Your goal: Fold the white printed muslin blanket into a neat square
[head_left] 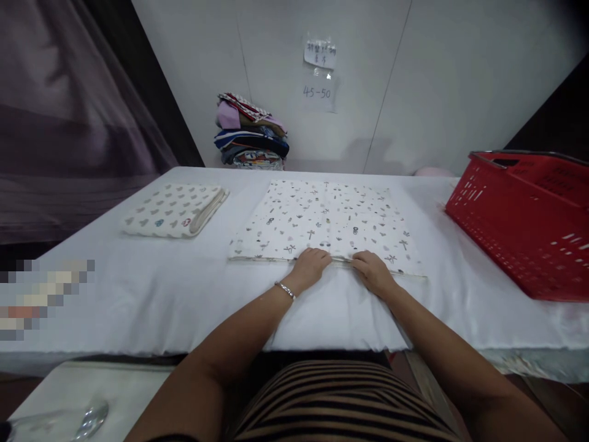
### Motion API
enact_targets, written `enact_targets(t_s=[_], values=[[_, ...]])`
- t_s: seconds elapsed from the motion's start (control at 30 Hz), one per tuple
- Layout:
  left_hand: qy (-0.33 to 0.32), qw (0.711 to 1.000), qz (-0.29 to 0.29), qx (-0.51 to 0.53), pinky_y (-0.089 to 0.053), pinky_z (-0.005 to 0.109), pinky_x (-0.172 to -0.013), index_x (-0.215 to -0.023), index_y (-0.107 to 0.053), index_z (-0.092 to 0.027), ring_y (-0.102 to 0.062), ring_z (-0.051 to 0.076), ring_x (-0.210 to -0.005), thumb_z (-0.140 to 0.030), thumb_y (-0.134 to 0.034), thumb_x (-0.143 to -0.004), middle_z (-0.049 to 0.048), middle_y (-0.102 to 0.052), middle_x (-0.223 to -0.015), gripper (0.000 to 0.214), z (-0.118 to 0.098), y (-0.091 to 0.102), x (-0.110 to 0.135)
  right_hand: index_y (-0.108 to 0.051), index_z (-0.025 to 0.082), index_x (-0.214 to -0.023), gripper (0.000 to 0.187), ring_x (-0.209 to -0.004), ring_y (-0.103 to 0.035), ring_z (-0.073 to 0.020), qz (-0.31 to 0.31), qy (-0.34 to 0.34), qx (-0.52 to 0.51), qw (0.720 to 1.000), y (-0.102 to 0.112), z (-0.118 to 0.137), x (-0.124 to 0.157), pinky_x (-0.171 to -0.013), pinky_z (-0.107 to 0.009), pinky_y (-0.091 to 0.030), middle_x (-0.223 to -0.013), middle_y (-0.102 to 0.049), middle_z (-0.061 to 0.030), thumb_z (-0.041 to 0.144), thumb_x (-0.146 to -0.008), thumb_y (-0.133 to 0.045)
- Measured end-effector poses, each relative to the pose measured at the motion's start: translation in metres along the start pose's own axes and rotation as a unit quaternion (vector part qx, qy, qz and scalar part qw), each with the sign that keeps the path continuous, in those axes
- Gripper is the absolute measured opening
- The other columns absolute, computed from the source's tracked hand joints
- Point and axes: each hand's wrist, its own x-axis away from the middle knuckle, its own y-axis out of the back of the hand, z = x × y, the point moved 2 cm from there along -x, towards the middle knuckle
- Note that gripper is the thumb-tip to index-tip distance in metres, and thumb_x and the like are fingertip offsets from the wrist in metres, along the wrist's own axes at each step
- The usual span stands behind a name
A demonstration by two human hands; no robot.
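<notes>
A white cloth with small dark prints [326, 215] lies spread flat on the white table [138, 294], straight in front of me. My left hand [311, 265], with a bracelet on its wrist, rests on the cloth's near edge, fingers curled onto the hem. My right hand [372, 270] sits just beside it on the same edge, fingers bent and gripping the hem. The two hands are almost touching at the middle of that edge.
A folded heart-print cloth [177, 210] lies at the table's left. A red plastic basket [524, 215] stands at the right. A stack of folded clothes [251, 132] sits against the back wall under paper notes [319, 73]. A lower surface with a spoon [92, 420] is near left.
</notes>
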Motion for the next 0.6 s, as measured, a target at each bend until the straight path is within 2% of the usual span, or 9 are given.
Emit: enact_targets(t_s=[0.13, 0.33, 0.5, 0.6], values=[[0.011, 1.0, 0.009, 0.013, -0.041, 0.033, -0.082, -0.104, -0.062, -0.021, -0.055, 0.018, -0.101, -0.008, -0.047, -0.087, 0.0035, -0.061, -0.118, 0.026, -0.0028, 0.0045, 0.001, -0.066, 0.019, -0.101, 0.031, -0.087, -0.053, -0.0219, -0.001, -0.002, 0.017, 1.0, -0.0019, -0.0009, 0.0009, -0.073, -0.035, -0.04, -0.097, -0.064, -0.0095, 0.01, -0.089, -0.039], [0.024, 0.999, 0.009, 0.027, -0.041, 0.033, -0.083, -0.097, -0.065, -0.021, -0.054, 0.019, -0.102, -0.025, -0.043, -0.094, 0.0026, -0.059, -0.122, 0.022, -0.0067, 0.0082, -0.0005, -0.066, 0.018, -0.102, 0.023, -0.088, -0.052, -0.0216, -0.005, 0.0, 0.023, 1.0, -0.0013, 0.0021, 0.0002, -0.072, -0.034, -0.04, -0.096, -0.062, -0.0108, 0.019, -0.091, -0.045], [0.023, 1.0, -0.003, 0.012, -0.04, 0.033, -0.081, -0.086, -0.064, -0.019, -0.054, 0.019, -0.1, -0.018, -0.042, -0.093, 0.0021, -0.059, -0.121, 0.024, -0.0074, 0.0018, -0.0038, -0.066, 0.018, -0.101, 0.025, -0.087, -0.052, -0.0214, 0.007, -0.011, 0.031, 0.999, 0.0009, 0.0046, -0.0008, -0.073, -0.034, -0.04, -0.095, -0.063, -0.0104, 0.023, -0.095, -0.042], [0.003, 1.0, -0.023, 0.018, -0.039, 0.033, -0.085, -0.089, -0.062, -0.017, -0.052, 0.018, -0.103, -0.013, -0.041, -0.092, 0.0044, -0.059, -0.118, 0.021, -0.0095, 0.0023, -0.0039, -0.066, 0.019, -0.101, 0.026, -0.086, -0.053, -0.0216, 0.015, -0.021, 0.032, 0.999, 0.0026, 0.0065, -0.0019, -0.073, -0.034, -0.04, -0.094, -0.063, -0.01, 0.024, -0.095, -0.041]])
